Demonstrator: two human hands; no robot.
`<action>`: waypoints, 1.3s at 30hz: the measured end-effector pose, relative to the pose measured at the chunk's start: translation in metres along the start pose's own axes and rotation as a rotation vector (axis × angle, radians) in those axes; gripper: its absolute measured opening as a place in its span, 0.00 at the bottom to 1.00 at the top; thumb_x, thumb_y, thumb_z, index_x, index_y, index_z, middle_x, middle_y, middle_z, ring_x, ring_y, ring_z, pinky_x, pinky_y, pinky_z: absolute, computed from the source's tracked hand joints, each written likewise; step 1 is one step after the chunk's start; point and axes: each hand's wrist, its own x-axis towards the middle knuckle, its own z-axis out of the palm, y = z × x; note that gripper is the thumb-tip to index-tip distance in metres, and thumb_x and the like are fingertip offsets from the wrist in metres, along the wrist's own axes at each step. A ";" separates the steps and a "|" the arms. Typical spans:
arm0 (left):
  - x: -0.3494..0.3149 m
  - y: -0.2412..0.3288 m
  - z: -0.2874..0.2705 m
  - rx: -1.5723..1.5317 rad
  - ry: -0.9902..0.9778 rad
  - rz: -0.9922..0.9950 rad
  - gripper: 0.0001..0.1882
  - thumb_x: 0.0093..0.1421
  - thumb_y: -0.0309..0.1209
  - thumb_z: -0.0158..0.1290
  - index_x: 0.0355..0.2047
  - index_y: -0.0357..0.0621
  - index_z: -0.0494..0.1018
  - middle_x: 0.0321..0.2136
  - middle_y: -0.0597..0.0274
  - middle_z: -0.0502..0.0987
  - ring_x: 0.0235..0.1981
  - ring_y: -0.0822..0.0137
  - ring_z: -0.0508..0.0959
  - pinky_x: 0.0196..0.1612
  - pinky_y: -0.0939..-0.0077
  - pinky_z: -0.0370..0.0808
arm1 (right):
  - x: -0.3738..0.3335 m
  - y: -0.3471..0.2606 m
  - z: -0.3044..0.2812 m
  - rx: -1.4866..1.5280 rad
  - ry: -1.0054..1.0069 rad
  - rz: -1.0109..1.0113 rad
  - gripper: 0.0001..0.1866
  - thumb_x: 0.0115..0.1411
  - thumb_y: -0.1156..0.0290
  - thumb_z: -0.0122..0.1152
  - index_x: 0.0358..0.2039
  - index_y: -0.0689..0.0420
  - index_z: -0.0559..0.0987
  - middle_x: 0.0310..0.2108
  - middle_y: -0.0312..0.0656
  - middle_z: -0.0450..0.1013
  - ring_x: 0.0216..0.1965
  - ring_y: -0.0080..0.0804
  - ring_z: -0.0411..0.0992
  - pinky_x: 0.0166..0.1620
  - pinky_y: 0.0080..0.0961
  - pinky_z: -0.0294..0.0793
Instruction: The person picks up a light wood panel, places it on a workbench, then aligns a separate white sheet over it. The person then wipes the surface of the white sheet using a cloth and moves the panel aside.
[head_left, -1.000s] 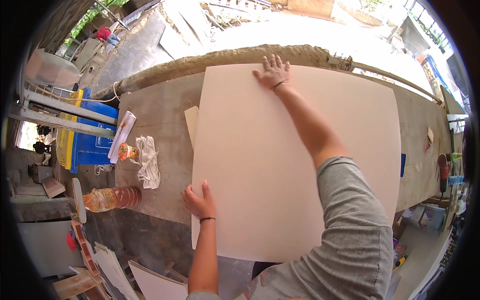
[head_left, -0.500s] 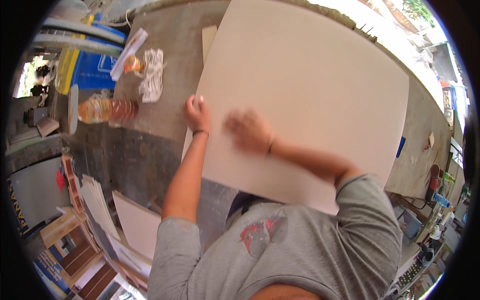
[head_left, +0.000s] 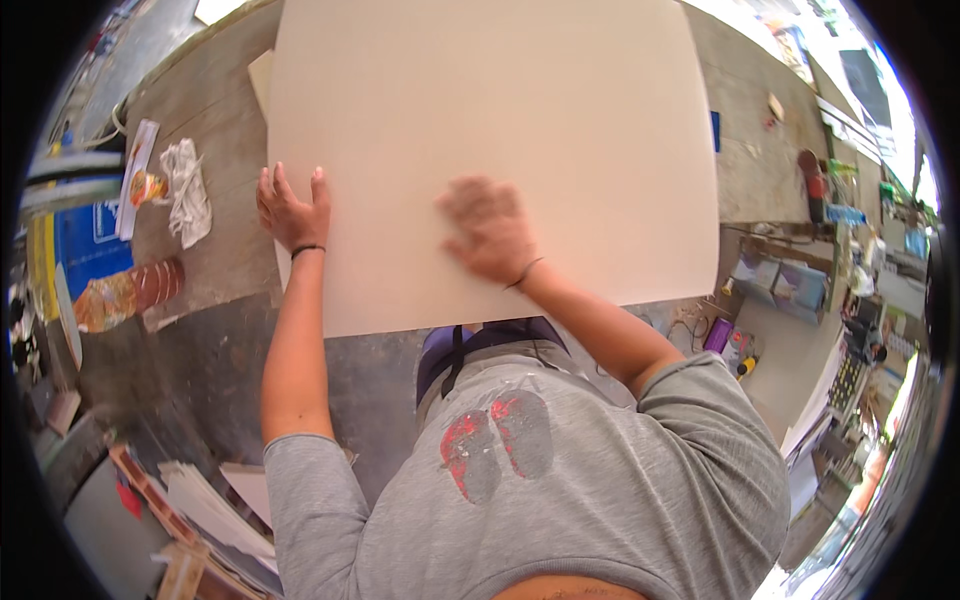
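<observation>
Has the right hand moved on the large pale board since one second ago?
Yes. Judged against the large pale board, the right hand has moved from its far edge toward its near edge.

A large pale board (head_left: 560,120) is lying on a worn tabletop (head_left: 235,170). Near its eight-to-nine o'clock edge, the left hand (head_left: 297,212) is resting with fingers apart, its thumb reaching onto the surface. Toward six o'clock from the board's middle, the right hand (head_left: 495,235) is showing over it; blur is hiding whether it is touching. A white cloth bundle (head_left: 188,192) is lying at nine o'clock, an amber bottle (head_left: 130,295) is showing at eight, and a grey shirt (head_left: 600,470) is filling six o'clock.
</observation>
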 end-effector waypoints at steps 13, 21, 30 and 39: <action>-0.036 -0.014 -0.019 0.000 -0.392 0.391 0.31 0.57 0.54 0.45 0.55 0.48 0.65 0.60 0.56 0.58 0.62 0.54 0.55 0.58 0.43 0.52 | -0.060 -0.038 0.026 0.016 0.111 0.185 0.35 0.57 0.41 0.42 0.62 0.44 0.57 0.66 0.41 0.42 0.67 0.42 0.36 0.62 0.56 0.32; -0.041 -0.027 -0.042 0.062 -0.488 0.316 0.34 0.59 0.55 0.40 0.62 0.53 0.54 0.64 0.61 0.50 0.65 0.59 0.48 0.61 0.44 0.43 | -0.215 0.206 -0.070 -0.275 0.422 1.281 0.39 0.56 0.40 0.42 0.60 0.54 0.58 0.64 0.51 0.47 0.65 0.45 0.43 0.60 0.54 0.45; -0.040 -0.031 -0.043 0.098 -0.495 0.298 0.34 0.59 0.56 0.39 0.61 0.53 0.55 0.64 0.63 0.50 0.65 0.59 0.49 0.61 0.44 0.43 | -0.182 0.145 -0.028 -0.309 0.312 0.915 0.42 0.57 0.39 0.41 0.62 0.60 0.53 0.63 0.56 0.46 0.65 0.47 0.43 0.62 0.50 0.43; -0.041 -0.021 -0.042 0.129 -0.501 0.242 0.42 0.57 0.58 0.40 0.63 0.42 0.48 0.64 0.51 0.45 0.65 0.56 0.45 0.62 0.46 0.42 | -0.173 0.153 -0.042 -0.234 0.224 1.165 0.47 0.56 0.37 0.41 0.62 0.65 0.48 0.64 0.58 0.41 0.66 0.51 0.36 0.61 0.59 0.35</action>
